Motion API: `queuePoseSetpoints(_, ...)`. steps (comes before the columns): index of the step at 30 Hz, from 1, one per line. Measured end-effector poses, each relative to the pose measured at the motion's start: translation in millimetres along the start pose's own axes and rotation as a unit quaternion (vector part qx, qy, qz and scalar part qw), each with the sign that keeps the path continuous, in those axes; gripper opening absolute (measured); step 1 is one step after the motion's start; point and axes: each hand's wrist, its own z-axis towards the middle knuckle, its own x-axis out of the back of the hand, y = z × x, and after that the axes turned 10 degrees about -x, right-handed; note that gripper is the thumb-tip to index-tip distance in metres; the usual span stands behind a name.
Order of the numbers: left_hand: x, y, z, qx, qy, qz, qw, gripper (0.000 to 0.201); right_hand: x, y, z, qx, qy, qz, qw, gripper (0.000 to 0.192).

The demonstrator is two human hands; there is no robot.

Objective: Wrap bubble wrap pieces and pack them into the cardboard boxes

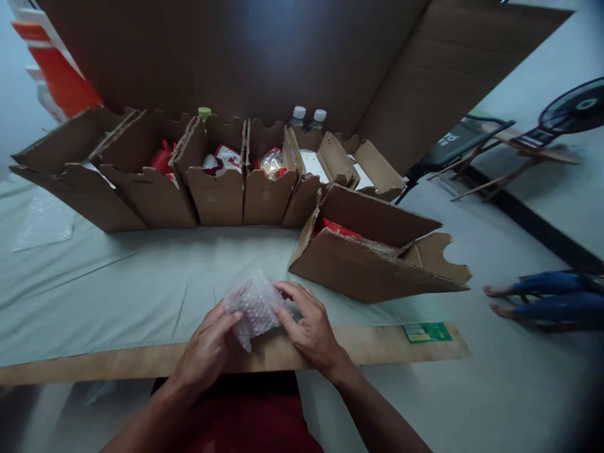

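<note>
A piece of bubble wrap [258,307], folded or wrapped into a small bundle, is held between my two hands above the table's front edge. My left hand [207,343] grips its left side, thumb on top. On its right side, my right hand [309,324] pinches it with thumb and forefinger. Whether anything lies inside the wrap, I cannot tell. Just beyond my right hand stands a cardboard box [377,270] with a red packet [340,229] inside.
Several open cardboard bins [219,198] line the back of the table [136,277], some with red packets. Bottles [299,117] stand behind them, before a tall cardboard panel [245,56]. Flat bubble wrap [44,220] lies left. A fan [578,107] and another person's legs [557,296] are at right.
</note>
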Motion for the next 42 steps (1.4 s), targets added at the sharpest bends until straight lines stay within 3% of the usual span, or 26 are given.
queuePoseSetpoints(5, -2.9, 4, 7, 0.006, 0.013, 0.004, 1.000, 0.061, 14, 28, -4, -0.133, 0.023, 0.094, 0.986, 0.033)
queuePoseSetpoints(9, 10.9, 8, 18, 0.000, 0.076, 0.045, 0.996, 0.076, 49, 60, -18, -0.197, 0.094, 0.042, 0.975, 0.028)
queuePoseSetpoints(14, 35.0, 18, 29, 0.006, 0.100, 0.161, 0.982, 0.091, 95, 98, -30, -0.242, 0.128, -0.046, 0.961, 0.034)
queuePoseSetpoints(17, 43.8, 25, 32, -0.004, 0.110, 0.229, 0.967, 0.095, 116, 101, -33, -0.205, 0.185, -0.157, 0.948, 0.031)
queuePoseSetpoints(19, 46.6, 29, 32, -0.016, 0.119, 0.258, 0.959, 0.096, 133, 91, -29, -0.120, 0.269, -0.242, 0.925, 0.027)
queuePoseSetpoints(21, 46.1, 32, 32, -0.022, 0.131, 0.278, 0.951, 0.097, 152, 74, -18, -0.025, 0.327, -0.327, 0.887, 0.036)
queuePoseSetpoints(22, 44.5, 33, 32, -0.023, 0.137, 0.285, 0.948, 0.098, 162, 66, -9, 0.010, 0.326, -0.363, 0.873, 0.046)
queuePoseSetpoints(24, 39.3, 34, 32, -0.029, 0.148, 0.296, 0.943, 0.098, 181, 54, 13, 0.053, 0.266, -0.411, 0.870, 0.057)
queuePoseSetpoints(27, 33.4, 31, 34, -0.053, 0.156, 0.329, 0.930, 0.092, 205, 53, 44, 0.093, 0.134, -0.430, 0.888, 0.034)
queuePoseSetpoints(30, 37.0, 26, 40, -0.063, 0.146, 0.393, 0.905, 0.090, 221, 62, 58, 0.102, 0.065, -0.454, 0.883, 0.010)
queuePoseSetpoints(39, 47.6, 23, 51, -0.062, 0.111, 0.399, 0.908, 0.095, 261, 82, 40, 0.038, 0.074, -0.561, 0.824, 0.027)
queuePoseSetpoints(40, 49.0, 25, 51, -0.068, 0.112, 0.412, 0.902, 0.094, 266, 76, 39, 0.040, 0.072, -0.552, 0.830, 0.034)
queuePoseSetpoints(42, 52.0, 28, 52, -0.084, 0.119, 0.439, 0.886, 0.092, 274, 55, 46, 0.052, 0.082, -0.484, 0.869, 0.043)
